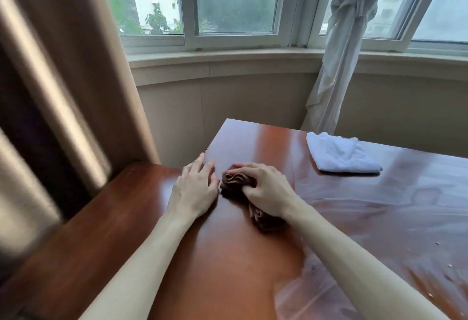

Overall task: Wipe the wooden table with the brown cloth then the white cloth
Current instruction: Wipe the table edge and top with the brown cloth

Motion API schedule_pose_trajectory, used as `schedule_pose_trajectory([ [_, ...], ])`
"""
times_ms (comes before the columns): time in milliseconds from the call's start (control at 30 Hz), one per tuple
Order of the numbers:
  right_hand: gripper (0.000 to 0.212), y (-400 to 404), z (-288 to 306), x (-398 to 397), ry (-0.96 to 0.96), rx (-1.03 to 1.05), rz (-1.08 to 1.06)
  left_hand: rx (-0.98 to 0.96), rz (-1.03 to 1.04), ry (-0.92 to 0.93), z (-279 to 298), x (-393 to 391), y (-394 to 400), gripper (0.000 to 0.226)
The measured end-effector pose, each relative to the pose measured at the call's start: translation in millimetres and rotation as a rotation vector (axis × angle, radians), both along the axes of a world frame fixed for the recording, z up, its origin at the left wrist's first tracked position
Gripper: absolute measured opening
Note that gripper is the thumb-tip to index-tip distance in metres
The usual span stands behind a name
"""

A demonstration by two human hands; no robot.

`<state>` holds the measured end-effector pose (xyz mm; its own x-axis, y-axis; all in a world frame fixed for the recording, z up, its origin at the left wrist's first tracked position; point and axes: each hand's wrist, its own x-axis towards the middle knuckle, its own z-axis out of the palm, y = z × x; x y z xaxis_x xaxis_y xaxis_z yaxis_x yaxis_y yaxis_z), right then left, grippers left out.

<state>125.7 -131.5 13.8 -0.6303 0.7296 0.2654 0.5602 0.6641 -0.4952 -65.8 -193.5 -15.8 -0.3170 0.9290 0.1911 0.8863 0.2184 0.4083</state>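
Observation:
The brown cloth (236,183) lies bunched on the glossy wooden table (228,256), near its left edge. My right hand (266,190) is clenched on top of the cloth, pressing it to the wood, and hides its middle. My left hand (196,188) rests flat on the table just left of the cloth, fingers apart, holding nothing. The white cloth (340,152) lies folded at the far side of the table, well apart from both hands.
Wet streaks and small crumbs (437,243) mark the table's right half. A lower wooden ledge (88,231) adjoins the table on the left. A brown curtain (50,79) hangs at left, a knotted white curtain (347,41) behind the table, under the windows.

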Motion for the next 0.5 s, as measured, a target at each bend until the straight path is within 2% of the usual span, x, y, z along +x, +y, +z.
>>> schedule_pose_trajectory([
  [133,0.056,100,-4,-18,0.019,-0.014,-0.202,-0.013,0.009,-0.025,-4,-2,4,0.05],
  [233,0.04,172,-9,-42,-0.002,-0.007,-0.328,-0.065,0.044,-0.034,-4,-3,10,0.055],
  [300,0.043,206,-6,-64,-0.018,-0.021,-0.37,-0.073,0.051,-0.031,-4,-3,10,0.057],
  [433,0.037,231,2,-111,-0.086,0.03,-0.43,-0.073,0.052,-0.029,-2,-4,11,0.059],
  [500,0.038,214,-3,-126,-0.129,0.12,-0.312,-0.07,0.053,-0.029,-2,-4,11,0.059],
])
